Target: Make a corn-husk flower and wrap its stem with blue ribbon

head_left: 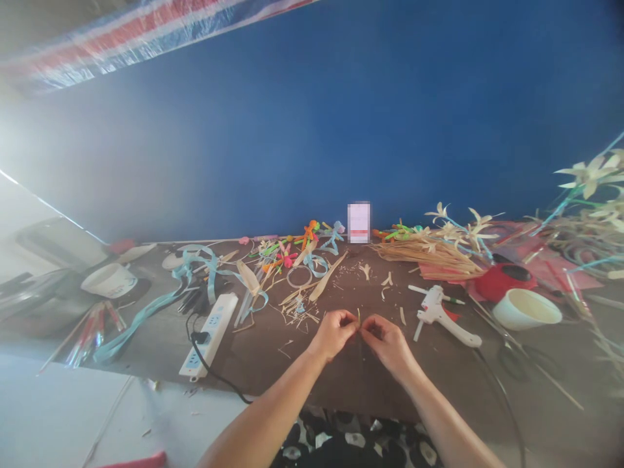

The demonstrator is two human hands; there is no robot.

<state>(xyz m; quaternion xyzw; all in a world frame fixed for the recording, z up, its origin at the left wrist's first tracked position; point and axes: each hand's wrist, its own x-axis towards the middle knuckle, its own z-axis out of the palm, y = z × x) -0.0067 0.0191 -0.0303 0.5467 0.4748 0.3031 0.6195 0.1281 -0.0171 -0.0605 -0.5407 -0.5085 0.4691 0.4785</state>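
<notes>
Over the near middle of the brown table point(341, 377), my left hand point(335, 335) and my right hand point(384, 339) meet fingertip to fingertip. Both are closed in a pinch around a small thin yellow-green strip point(359, 314), whose tip pokes up between them. Its lower part is hidden by my fingers. Right of my hands lies a white hot glue gun point(439, 315) with its nozzle pointing up-left. Pale dried scraps point(298, 309) are scattered to the left of my hands, and a small pale strip point(402, 316) sits just beyond my right hand.
A white power strip point(209, 335) with a black cord lies left. Blue ribbon point(146, 318) trails beside a white bowl point(110, 281). To the right are a cream cup point(526, 309), scissors point(517, 354) and pale straw flowers point(480, 224). Colourful pipe-cleaner figures point(310, 233) line the blue back panel point(292, 130).
</notes>
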